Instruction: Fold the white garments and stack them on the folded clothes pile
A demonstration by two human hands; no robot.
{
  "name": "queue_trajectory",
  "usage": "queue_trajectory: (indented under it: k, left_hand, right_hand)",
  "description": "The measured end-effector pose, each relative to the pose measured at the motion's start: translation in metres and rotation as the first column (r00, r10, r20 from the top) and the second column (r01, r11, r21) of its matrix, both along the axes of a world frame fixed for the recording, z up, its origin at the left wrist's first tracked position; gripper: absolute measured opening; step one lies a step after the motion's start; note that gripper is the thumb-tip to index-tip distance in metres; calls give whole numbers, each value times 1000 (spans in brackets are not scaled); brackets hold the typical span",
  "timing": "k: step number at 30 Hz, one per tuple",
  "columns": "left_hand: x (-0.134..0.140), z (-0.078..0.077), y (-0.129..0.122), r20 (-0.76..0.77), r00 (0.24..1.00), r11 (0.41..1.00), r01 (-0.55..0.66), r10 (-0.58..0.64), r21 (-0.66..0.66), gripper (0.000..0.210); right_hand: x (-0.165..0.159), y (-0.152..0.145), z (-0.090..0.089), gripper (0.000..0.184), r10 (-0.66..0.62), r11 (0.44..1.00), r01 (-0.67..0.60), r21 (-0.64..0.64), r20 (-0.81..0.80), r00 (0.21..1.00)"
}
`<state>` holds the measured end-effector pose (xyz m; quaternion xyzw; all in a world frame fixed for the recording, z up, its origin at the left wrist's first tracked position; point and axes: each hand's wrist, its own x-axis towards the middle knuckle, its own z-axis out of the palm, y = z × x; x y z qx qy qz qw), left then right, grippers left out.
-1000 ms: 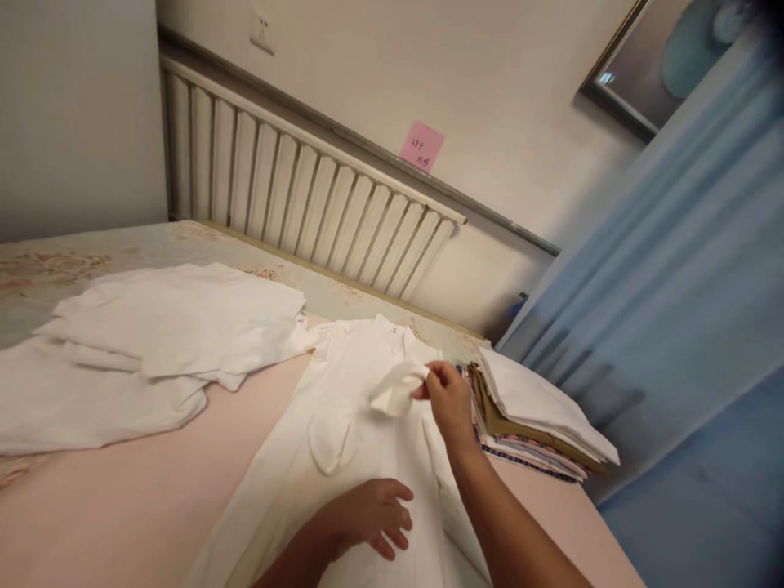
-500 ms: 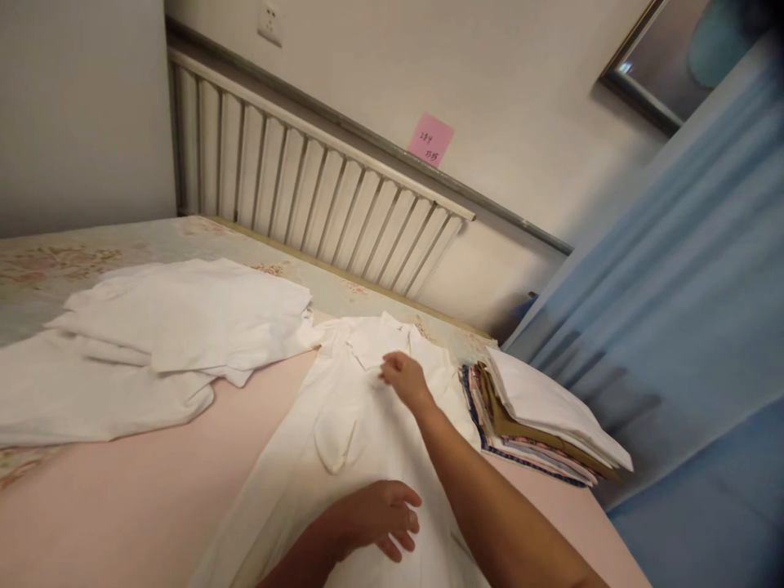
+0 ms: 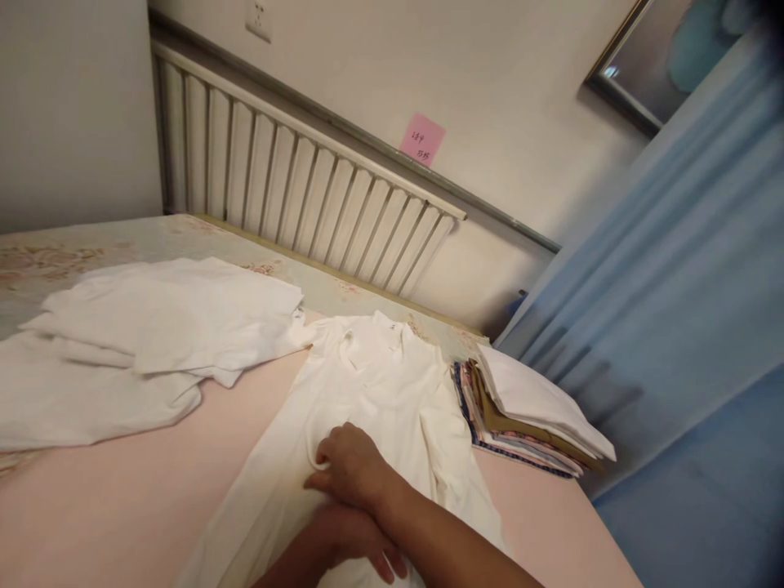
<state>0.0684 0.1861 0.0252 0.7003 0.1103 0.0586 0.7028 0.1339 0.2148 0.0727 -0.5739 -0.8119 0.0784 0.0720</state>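
Note:
A long white coat (image 3: 380,392) lies spread on the pink cover, collar toward the far edge, with one sleeve folded in over its front. My right hand (image 3: 352,465) is low over the middle of the coat, at the curved end of the folded sleeve. Its fingers are curled and the cloth edge runs in between thumb and fingers. Under my right forearm, my left hand (image 3: 352,535) reaches across the lower part of the coat. Its visible fingers are loosely apart and hold nothing; the rest of it is hidden by the right arm.
Loose white clothes (image 3: 177,314) lie heaped on the left. A stack of folded clothes (image 3: 527,412) sits close by the coat's right side. Behind are a radiator (image 3: 294,180) and a wall with a pink note (image 3: 422,140). A blue curtain (image 3: 661,261) hangs at the right.
My right hand has moved from near the collar down and left to the folded sleeve end. My left hand has shifted slightly down and left, so my arms now cross.

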Motion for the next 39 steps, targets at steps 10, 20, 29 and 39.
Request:
queue_trajectory:
  k: [10,20,29,39]
  left_hand:
    - [14,3,-6,-9,983,929,-178,185,-325,28]
    - [7,11,-3,-92,807,497,-444,583,-745,57]
    - [11,16,4,-218,790,469,-535,574,-703,47]
    - [9,22,2,-112,848,563,-437,518,-702,60]
  right_hand:
    - [32,-41,38,21,-28,970,136,204,-459,888]
    - [61,-95,73,25,-66,941,254,223,-615,786]
    - [107,-97,102,22,-122,903,300,307,-487,865]
    - [91,-114,64,28,-10,954,114,278,-350,937]
